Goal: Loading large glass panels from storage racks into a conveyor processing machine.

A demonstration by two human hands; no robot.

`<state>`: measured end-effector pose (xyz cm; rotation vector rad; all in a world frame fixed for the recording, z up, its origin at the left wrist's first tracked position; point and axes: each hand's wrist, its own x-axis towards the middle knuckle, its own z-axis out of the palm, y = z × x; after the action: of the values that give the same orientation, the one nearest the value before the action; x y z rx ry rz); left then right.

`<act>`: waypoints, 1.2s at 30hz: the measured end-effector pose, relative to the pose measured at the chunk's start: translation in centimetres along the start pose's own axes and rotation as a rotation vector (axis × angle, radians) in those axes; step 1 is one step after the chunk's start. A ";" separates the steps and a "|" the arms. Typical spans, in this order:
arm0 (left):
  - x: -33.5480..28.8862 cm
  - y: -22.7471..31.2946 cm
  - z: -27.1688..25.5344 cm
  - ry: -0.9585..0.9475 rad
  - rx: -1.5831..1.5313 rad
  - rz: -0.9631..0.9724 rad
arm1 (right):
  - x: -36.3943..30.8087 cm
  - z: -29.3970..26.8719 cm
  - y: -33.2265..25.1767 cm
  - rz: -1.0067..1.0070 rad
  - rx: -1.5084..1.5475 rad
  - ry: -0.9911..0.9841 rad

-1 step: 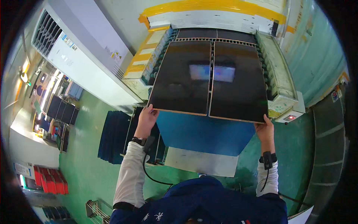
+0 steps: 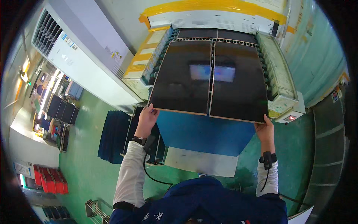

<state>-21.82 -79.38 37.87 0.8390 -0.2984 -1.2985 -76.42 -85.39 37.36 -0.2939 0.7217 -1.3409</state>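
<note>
Two glossy black rectangular panels lie side by side with a narrow gap on a roller conveyor (image 2: 266, 80): a left panel (image 2: 179, 80) and a right panel (image 2: 240, 91). Their near ends stick out toward me. My left hand (image 2: 147, 120) grips the near left corner of the left panel, thumb at the edge and the other fingers partly hidden. At the near right corner of the right panel, my right hand (image 2: 265, 129) has its thumb at the edge, with its fingers mostly out of sight underneath. Farther back, more dark panels (image 2: 195, 33) lie on the conveyor.
Below the panels is a blue board (image 2: 203, 134), with a pale sheet (image 2: 201, 162) nearer me. Dark upright boards (image 2: 113, 136) stand in a rack at left, beside a tall white vented cabinet (image 2: 89, 67). A lit red switch (image 2: 291, 118) sits at the conveyor's right corner.
</note>
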 end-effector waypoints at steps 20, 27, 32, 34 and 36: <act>-9.7 -4.6 -12.7 0.240 0.049 -0.064 | -0.4 0.9 6.2 0.206 -0.212 -0.207; -28.0 -10.2 -25.2 0.775 -0.032 -0.108 | -2.0 3.8 16.3 0.591 -0.373 -0.277; -41.9 -13.1 -30.5 0.969 -0.186 -0.003 | -4.2 7.0 24.2 0.800 -0.598 -0.382; -47.3 -14.4 -32.3 1.035 -0.233 0.011 | -6.0 8.5 27.0 0.841 -0.747 -0.435; -52.2 -16.1 -34.4 1.110 -0.381 0.073 | -8.1 9.9 29.7 0.876 -0.800 -0.479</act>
<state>-26.41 -18.65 16.52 1.0696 0.7653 -0.6316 -47.53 -72.80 29.92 -0.7918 0.8061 -0.0895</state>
